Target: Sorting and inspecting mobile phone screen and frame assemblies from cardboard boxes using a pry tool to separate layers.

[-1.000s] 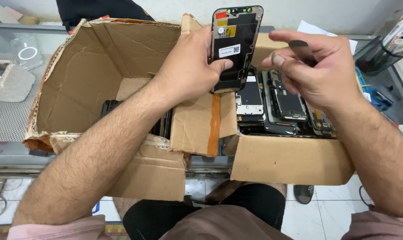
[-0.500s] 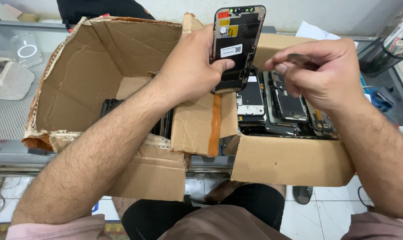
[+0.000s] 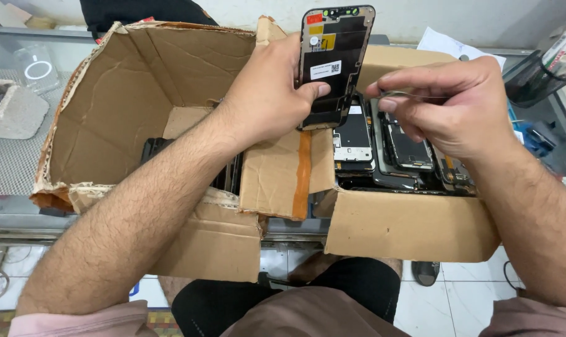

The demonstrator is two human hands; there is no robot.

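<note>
**Phone screen panel held upright over two cardboard boxes**

The left hand [image 3: 267, 93] is closed around a phone screen panel [image 3: 334, 62], thumb across its lower face and fingers behind it, holding it upright with its back side toward the camera. That back is black with a white sticker, a small yellow patch and a red one near the top edge. The panel stands above the gap where the two boxes meet.

The right hand [image 3: 454, 106] is just beside it, fingers curled in and thumb pressed to the fingertips, pinching a thin dark strip [image 3: 414, 95] that runs out toward the panel. What the strip is cannot be told.

Below the right hand sits a small cardboard box [image 3: 407, 228] packed with more screen panels [image 3: 382, 146], standing on edge in rows. Under the left forearm is a larger, torn cardboard box [image 3: 127, 93], open flaps spread, one flap with a band of orange-brown tape; a few dark panels lie at its bottom.

Both boxes rest on a glass-topped desk [image 3: 8, 206]. At far left lie a grey block [image 3: 11, 109] and a clear plastic pouch [image 3: 36, 68]. At far right a dark holder [image 3: 535, 78] with pens stands near white paper [image 3: 448, 47].
</note>
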